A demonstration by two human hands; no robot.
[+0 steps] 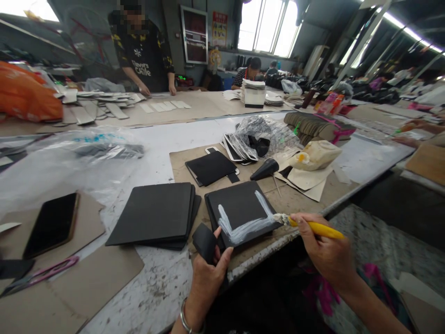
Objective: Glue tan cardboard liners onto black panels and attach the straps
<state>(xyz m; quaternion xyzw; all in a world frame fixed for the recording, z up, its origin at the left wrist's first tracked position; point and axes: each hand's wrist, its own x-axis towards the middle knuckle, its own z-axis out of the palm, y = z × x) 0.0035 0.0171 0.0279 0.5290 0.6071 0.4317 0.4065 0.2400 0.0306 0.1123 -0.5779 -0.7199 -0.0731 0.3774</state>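
My right hand is closed around the yellow handle of a brush. The brush's white-smeared bristles touch a black panel near its right edge. Wet white paste lies on that panel as a rough U along three sides. At the panel's near left corner, my left hand pinches a small curved black piece, its thumb and fingertips by the panel edge. To the left sits a stack of black panels. Farther back lies another black piece with a tab.
A phone and pink-handled scissors lie at left on cardboard. Behind the panel are a black cone, a stained plastic container and a clear bag. A person stands across the table.
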